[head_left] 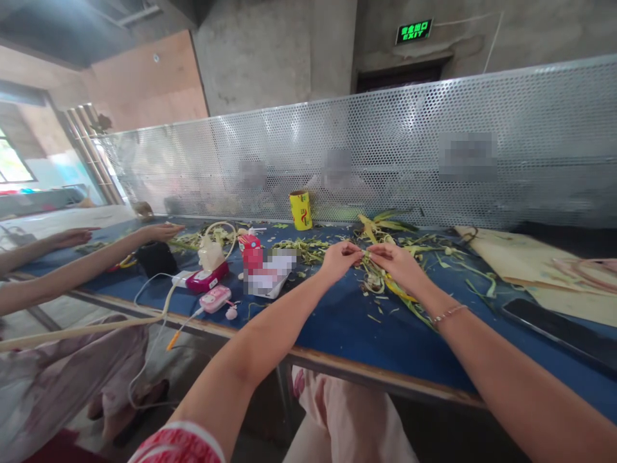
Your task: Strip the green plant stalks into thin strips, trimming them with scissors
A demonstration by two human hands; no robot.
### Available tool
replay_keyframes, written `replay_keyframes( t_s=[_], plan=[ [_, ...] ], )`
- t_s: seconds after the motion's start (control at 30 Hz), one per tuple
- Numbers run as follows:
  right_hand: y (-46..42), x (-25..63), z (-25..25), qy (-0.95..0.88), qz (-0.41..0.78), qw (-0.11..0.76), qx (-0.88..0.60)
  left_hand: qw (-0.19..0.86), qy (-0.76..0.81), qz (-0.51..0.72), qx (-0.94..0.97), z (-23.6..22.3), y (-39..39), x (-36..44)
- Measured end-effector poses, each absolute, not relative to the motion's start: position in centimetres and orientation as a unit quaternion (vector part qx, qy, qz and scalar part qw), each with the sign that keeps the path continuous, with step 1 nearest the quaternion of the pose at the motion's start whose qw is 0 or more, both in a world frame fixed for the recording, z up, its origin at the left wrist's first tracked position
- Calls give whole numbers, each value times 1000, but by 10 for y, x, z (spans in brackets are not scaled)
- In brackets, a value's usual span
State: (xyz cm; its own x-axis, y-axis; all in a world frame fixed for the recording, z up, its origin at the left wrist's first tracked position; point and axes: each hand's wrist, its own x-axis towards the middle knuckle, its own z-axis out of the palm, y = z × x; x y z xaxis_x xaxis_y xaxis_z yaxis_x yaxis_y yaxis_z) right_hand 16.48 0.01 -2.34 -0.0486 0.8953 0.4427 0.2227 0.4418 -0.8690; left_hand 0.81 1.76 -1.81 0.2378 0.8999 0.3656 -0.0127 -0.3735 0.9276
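Note:
My left hand and my right hand meet over the blue table, both pinched shut on a thin green-yellow leaf strip held between them. Below my right hand lies a pile of green and yellow leaf strips. More cut leaves are scattered behind my hands, towards the perforated metal screen.
A yellow cup stands by the screen. Pink gadgets, a red-white carton and cables lie left of my hands. A co-worker's arms reach over the table's left end. A dark phone and tan sheets lie at right.

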Motion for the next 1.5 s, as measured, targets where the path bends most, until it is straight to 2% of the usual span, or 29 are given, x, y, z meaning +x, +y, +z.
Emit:
replay_keyframes(
  t_s=[0.3,0.73,1.17,1.5],
  plan=[
    [6,168,-26,-662,295,541,-427,481,356,518,611,-11,13,11],
    [2,167,-19,-683,233,535,-439,466,365,509,625,-7,9,11],
    [-1,166,-13,-682,237,539,-435,506,328,501,621,-7,13,11],
    [0,167,-15,-693,228,544,-414,448,346,496,659,-9,18,9]
  ],
)
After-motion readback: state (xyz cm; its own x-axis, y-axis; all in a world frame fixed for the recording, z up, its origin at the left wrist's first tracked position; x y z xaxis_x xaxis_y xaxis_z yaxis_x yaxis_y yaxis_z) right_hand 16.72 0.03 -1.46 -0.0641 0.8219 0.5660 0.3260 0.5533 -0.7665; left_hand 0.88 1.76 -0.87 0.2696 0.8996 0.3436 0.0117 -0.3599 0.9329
